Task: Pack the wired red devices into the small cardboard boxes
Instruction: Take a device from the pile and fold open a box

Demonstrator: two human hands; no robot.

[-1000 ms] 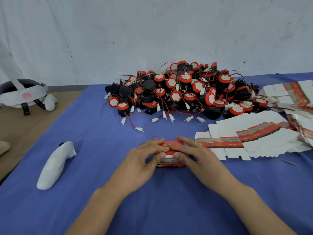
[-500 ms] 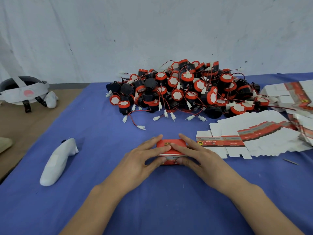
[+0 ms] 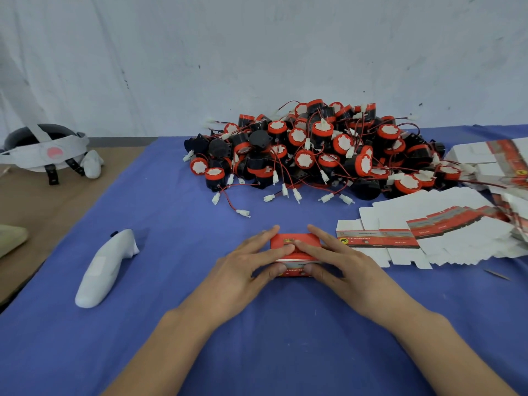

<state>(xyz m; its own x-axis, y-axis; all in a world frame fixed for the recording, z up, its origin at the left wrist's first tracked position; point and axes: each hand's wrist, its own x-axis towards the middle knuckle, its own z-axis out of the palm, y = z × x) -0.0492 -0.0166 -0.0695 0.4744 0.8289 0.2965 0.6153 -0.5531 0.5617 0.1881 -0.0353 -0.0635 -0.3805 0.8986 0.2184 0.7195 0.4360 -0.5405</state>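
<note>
Centrally, small cardboard box (image 3: 303, 240), gripped by left hand (image 3: 245, 270), right hand (image 3: 346, 267).

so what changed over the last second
Very little. The left hand and right hand keep holding the box. Their fingers have straightened and spread over its top, so more of the red top shows. Nothing was picked up or let go. The device pile, flat cartons and controller stayed put.

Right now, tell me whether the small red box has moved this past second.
No. The small red box keeps its gap to the flat carton on its right; only the camera shifted.
</note>
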